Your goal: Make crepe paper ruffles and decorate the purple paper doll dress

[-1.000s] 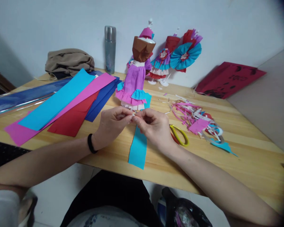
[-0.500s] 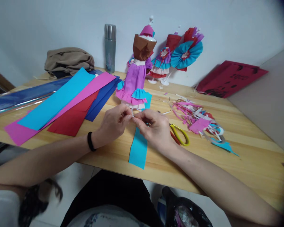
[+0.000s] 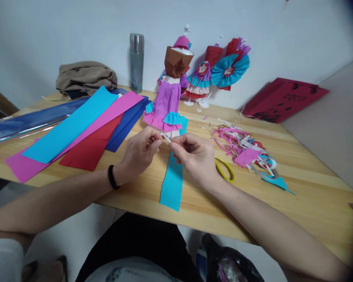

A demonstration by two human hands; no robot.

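Note:
Between my hands is a narrow white strip (image 3: 167, 138), perhaps paper or tape. My right hand (image 3: 195, 158) pinches one end between thumb and forefinger. My left hand (image 3: 141, 152), with a black band at the wrist, is closed in a pinch close to the strip's other end; whether it holds that end I cannot make out. Under the right hand lies a turquoise paper strip (image 3: 171, 188) on the table. Just beyond the hands stands a doll-sized form in a purple crepe-paper dress (image 3: 166, 100) with pink and turquoise ruffles and a brown paper piece on top.
Scissors with a yellow handle (image 3: 226, 169) lie partly behind my right hand, near a heap of paper scraps (image 3: 247, 150). Coloured paper sheets (image 3: 73, 121) cover the left side. Behind stand a flask (image 3: 137, 64), two smaller dressed forms (image 3: 204, 80) and a red bag (image 3: 285, 100).
The white strip was bent in a loop between my fingertips and now runs straighter. My left fingers have opened slightly away from my right. The view has shifted a little.

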